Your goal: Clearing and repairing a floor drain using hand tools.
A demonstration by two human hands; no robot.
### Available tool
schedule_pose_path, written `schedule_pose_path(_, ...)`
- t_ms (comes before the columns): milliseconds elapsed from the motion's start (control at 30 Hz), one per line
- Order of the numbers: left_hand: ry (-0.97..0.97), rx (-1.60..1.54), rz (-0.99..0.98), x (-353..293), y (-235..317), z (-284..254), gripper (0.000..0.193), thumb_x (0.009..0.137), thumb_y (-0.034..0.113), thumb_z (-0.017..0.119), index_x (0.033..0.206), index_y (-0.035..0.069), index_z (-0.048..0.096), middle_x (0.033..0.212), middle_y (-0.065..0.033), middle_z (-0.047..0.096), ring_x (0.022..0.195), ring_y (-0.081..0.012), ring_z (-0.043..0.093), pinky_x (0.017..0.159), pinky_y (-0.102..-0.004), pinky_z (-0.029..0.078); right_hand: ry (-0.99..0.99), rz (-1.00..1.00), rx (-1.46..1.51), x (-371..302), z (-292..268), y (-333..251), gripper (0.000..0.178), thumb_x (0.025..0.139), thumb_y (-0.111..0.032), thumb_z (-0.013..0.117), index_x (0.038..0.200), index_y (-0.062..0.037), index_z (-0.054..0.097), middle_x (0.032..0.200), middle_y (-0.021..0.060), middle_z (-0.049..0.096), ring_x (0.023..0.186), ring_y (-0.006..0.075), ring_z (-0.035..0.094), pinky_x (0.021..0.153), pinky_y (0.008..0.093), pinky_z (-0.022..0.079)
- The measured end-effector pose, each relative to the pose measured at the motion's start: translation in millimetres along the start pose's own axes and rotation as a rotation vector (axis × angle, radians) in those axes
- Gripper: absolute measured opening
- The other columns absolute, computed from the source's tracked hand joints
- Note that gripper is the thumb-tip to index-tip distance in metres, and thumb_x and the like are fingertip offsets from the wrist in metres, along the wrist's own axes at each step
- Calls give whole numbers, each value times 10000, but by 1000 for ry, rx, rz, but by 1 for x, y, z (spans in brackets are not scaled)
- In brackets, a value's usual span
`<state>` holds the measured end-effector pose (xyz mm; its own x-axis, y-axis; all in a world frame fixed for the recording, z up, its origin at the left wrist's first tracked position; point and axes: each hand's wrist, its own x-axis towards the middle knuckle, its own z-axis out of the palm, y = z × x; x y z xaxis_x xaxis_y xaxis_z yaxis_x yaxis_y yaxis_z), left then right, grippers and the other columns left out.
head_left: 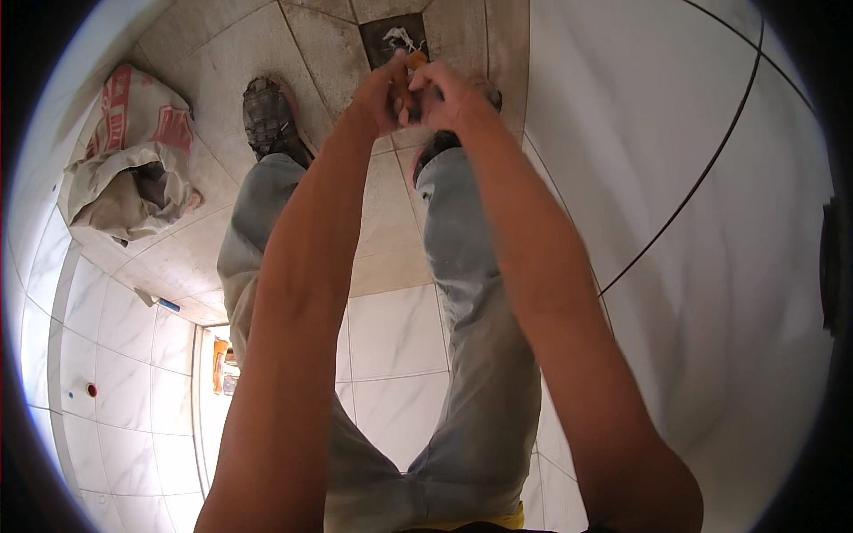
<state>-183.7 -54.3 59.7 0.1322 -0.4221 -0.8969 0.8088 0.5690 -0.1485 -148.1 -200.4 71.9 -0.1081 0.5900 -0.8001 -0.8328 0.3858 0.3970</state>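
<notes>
My left hand (380,96) and my right hand (449,96) meet at the top middle, fingers curled in toward each other. A small orange piece (416,59) shows at the fingertips. Blur and the fingers themselves hide what, if anything, each hand grips. Just beyond them, a dark square opening (371,35) is set in the tiled floor. Some crumpled white, stringy material (400,37) lies in or over it; which of the two, I cannot tell.
A white sack with red print (147,115) slumps at the left, its mouth gaping. My shoes (271,115) stand on dusty floor tiles (240,67). A black cable (702,169) runs down the white wall at right. Near the left wall lies a blue-handled tool (167,305).
</notes>
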Motion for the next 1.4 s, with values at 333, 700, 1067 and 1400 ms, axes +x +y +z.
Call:
schedule_pose_path(333,96,296,16,1,22,4,381,837,488,666,653,174,553,592,26,526,452,-117,420,401,-301,289,394,-177,-308,9,48,23,116,713,-13,497,823,-18,462,748,117,464,610,261,491,504,414,433)
schedule_pose_path(700,127,449,-157,-34,14,39,476,816,589,572,612,162,520,523,1,478,385,-156,407,374,-329,300,481,-279,-139,-15,51,44,110,838,-109,438,896,-31,490,749,107,484,578,256,502,429,385,382)
schedule_pose_path(1067,113,352,-48,-43,-11,18,321,844,455,623,820,136,603,707,-12,576,514,-148,512,468,-311,415,372,-124,-320,-40,49,52,134,733,-30,527,864,-8,541,831,134,568,661,278,556,617,382,448)
schedule_pose_path(1400,205,537,257,-40,5,11,385,840,434,666,1013,95,611,813,-31,639,602,-132,585,570,-301,496,192,-649,-1415,-14,9,55,280,740,-74,746,970,10,608,970,104,634,884,227,629,744,363,506)
